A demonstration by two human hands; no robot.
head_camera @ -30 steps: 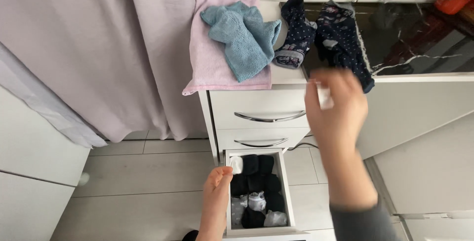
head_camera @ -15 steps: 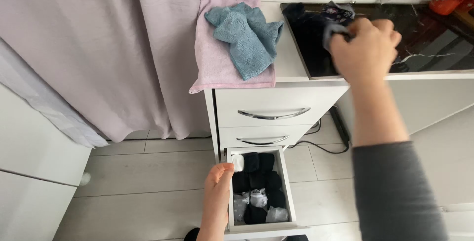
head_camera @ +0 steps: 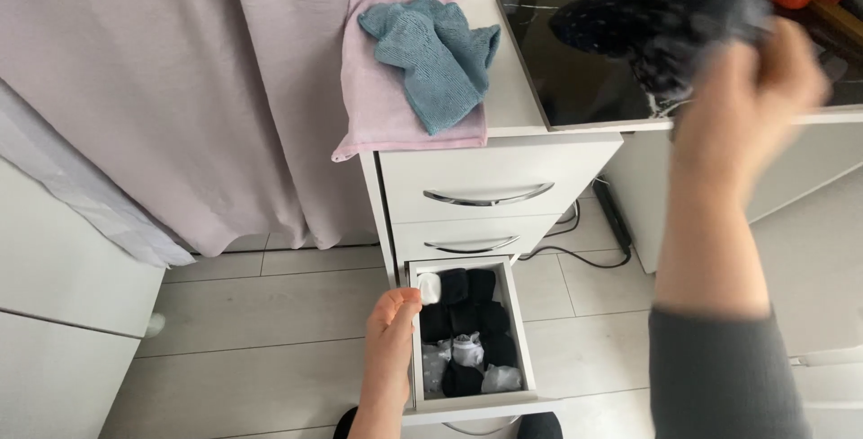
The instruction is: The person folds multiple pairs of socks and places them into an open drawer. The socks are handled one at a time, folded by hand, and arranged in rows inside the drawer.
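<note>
My right hand (head_camera: pixel 751 88) is raised over the dark glossy countertop (head_camera: pixel 575 70) and grips a bundle of dark dotted socks (head_camera: pixel 652 21), lifted off the surface and blurred. My left hand (head_camera: pixel 391 322) rests on the left wall of the open bottom drawer (head_camera: pixel 467 399), fingers curled over its edge. The drawer holds several rolled black, grey and white socks (head_camera: pixel 463 331).
A blue knitted cloth (head_camera: pixel 431 53) lies on a pink towel (head_camera: pixel 382 106) draped over the white cabinet top. Two shut drawers with metal handles (head_camera: pixel 485 196) sit above the open one. A pale curtain (head_camera: pixel 180 88) hangs left; a black cable (head_camera: pixel 584 250) lies on the tiled floor.
My right hand reached to the countertop, closed on the dark socks and lifted them up and to the right. The left hand has stayed on the drawer's edge.
</note>
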